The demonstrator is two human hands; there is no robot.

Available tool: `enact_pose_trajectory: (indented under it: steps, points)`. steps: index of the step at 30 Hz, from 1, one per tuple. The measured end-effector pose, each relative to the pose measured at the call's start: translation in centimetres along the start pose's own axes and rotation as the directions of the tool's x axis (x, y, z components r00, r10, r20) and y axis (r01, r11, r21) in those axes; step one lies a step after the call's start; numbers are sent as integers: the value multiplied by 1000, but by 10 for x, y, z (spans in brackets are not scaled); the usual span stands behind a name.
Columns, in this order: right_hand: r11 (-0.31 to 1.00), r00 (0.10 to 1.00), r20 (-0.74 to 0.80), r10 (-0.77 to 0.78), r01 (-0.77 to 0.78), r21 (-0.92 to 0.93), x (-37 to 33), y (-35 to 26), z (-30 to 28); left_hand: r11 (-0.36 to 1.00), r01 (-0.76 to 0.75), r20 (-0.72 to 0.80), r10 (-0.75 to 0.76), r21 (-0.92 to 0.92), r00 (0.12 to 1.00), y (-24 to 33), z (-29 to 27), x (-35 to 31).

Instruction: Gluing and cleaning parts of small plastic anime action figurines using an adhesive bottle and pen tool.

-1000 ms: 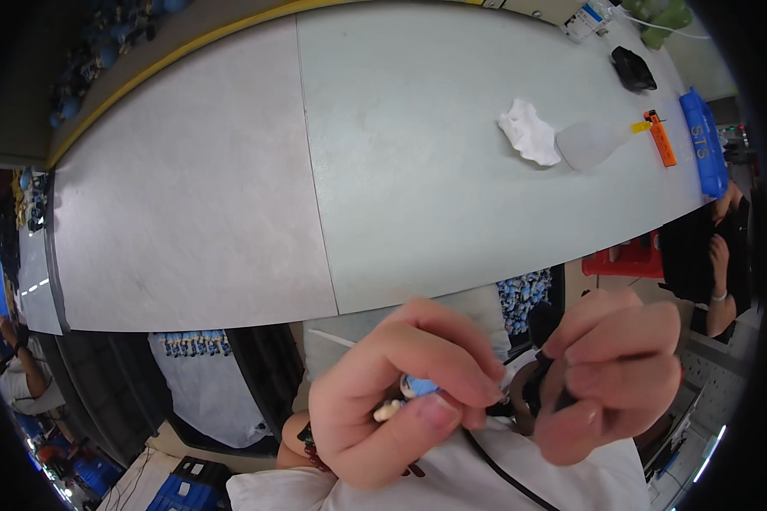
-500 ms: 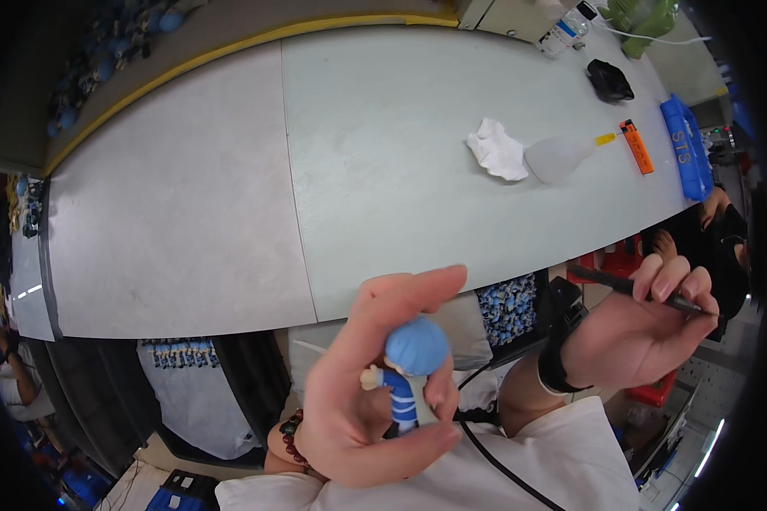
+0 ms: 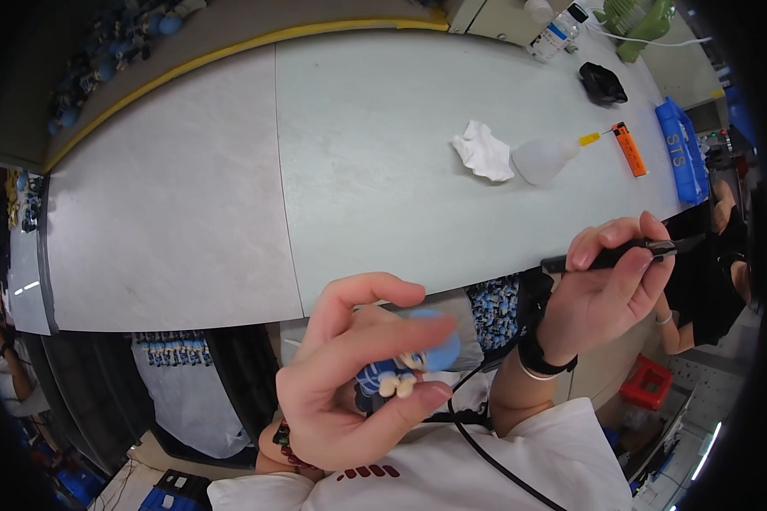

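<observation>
Figurine (image 3: 440, 347) held in left hand (image 3: 337, 379), black tool (image 3: 607, 259) in right hand (image 3: 601, 300)
Hands apart; pale table (image 3: 375, 170) ahead, person (image 3: 697, 285) in black at right.

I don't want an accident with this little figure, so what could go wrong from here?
The small figure could slip, as only the left hand holds it. The dark tool in the right hand might nick you or the figure if its far end is sharp, which I can't tell.
</observation>
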State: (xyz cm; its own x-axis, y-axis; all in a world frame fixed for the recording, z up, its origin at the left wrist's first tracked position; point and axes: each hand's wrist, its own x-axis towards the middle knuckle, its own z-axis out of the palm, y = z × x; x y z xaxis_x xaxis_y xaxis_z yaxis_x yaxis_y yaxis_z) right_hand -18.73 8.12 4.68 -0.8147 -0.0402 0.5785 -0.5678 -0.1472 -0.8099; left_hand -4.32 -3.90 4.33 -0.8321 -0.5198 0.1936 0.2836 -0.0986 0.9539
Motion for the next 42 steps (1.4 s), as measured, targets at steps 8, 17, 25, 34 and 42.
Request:
enact_pose_trajectory:
  steps: [8,17,25,34,42]
  points:
    - [915,790,572,221,-371,159,-14,-37,-6,955,152,-78,-177,-255,981,6,4,-1]
    - [902,623,759,187,-415,118,-22,-31,-4,999,37,53,-35,-38,998,2,3,-3]
    - [556,516,681,519,-809,189,-23,-47,4,994,-18,68,26,-107,997,-5,1,-5]
    - [962,759,641,-113,245,-120,-16,-34,1,968,32,-46,-45,-248,998,-6,2,-10]
    - [936,531,824,-199,351,0,-1,-38,-9,893,75,70,-49,-444,996,0,-2,-10]
